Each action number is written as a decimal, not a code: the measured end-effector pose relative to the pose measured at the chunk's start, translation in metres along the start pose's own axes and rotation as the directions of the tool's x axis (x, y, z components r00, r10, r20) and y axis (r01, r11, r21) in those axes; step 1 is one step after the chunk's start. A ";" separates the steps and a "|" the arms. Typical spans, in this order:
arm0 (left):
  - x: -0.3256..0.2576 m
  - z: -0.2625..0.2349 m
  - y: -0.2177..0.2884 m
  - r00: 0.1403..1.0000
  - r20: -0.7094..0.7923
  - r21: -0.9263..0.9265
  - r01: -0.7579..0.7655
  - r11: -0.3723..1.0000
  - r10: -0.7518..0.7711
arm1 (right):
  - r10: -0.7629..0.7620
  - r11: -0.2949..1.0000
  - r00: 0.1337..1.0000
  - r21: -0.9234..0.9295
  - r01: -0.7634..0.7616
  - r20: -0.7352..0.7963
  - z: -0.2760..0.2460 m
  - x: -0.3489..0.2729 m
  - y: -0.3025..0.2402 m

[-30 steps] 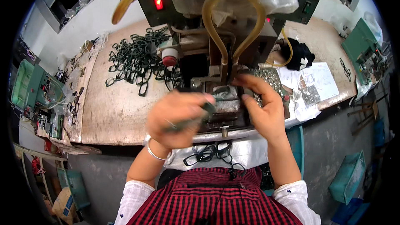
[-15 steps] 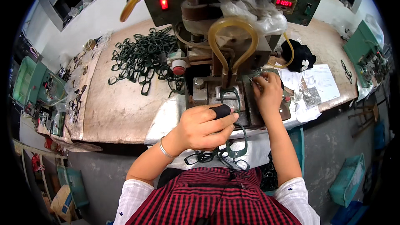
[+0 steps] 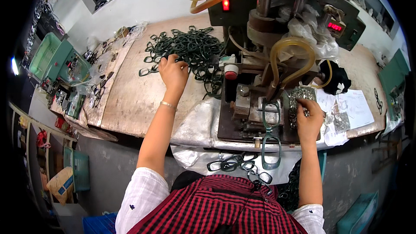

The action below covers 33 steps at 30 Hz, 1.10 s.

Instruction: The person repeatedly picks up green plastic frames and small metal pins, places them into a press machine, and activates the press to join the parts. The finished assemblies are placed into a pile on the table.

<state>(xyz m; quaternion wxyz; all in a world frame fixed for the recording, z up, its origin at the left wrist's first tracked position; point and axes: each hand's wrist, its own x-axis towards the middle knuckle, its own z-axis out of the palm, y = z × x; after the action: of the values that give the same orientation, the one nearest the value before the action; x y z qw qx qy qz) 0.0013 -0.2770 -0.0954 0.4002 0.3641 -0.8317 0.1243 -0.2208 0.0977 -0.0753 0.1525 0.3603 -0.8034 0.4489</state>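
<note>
Curls left hand [image 3: 174, 76] over upper-left dark-green eyeglass frames [image 3: 196, 46], right hand [image 3: 310, 122] over silvery metal bits [image 3: 302, 92] near printed white paper [image 3: 359, 109], hold unclear.

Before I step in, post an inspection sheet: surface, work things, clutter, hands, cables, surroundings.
Surface: wooden table, stained and worn.
Work things: one glasses frame at the press, one rim overhanging the front edge; pile of dark frames to the left; shiny metal bits to the right.
Clutter: plastic wrap on the press; black cloth and papers right of it.
Hands: left hand at the pile, right hand at the metal bits; grips unclear.
Cables: amber hose looped in front of the press; power cords can't be made out.
Surroundings: green machines both sides; teal bins on the floor.
</note>
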 end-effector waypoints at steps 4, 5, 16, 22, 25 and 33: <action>-0.027 0.064 -0.013 0.987 0.138 0.212 0.050 0.976 -0.081 | 0.269 0.947 0.963 0.175 -0.268 0.020 0.004 -0.005 0.015; -0.034 0.067 -0.018 0.975 0.203 0.233 0.041 0.972 -0.090 | 0.280 0.953 0.960 0.116 -0.280 0.013 -0.001 -0.011 0.021; -0.057 -0.006 -0.024 0.872 0.483 -0.265 0.237 0.935 -0.085 | 0.028 0.869 0.987 0.484 -0.103 0.158 -0.016 0.006 -0.055; -0.034 -0.099 0.082 0.941 0.269 -0.963 0.265 -0.050 -0.206 | 0.162 0.600 0.963 0.754 -0.270 0.216 0.011 0.007 -0.075; -0.004 -0.159 0.131 0.999 -0.045 -0.984 -0.050 -0.174 -0.030 | 0.194 0.524 0.934 0.773 -0.357 0.299 0.005 0.010 -0.086; 0.005 -0.160 0.155 0.968 -0.235 -0.968 -0.226 -0.105 0.085 | 0.146 0.458 0.928 0.808 -0.371 0.343 -0.011 0.000 -0.112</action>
<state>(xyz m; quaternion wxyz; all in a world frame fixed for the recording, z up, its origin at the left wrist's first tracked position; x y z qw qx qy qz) -0.0179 -0.0911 0.0251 0.5599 -0.1537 -0.6693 -0.4635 -0.1418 0.0690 -0.0008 -0.2094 0.3089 -0.5288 0.7623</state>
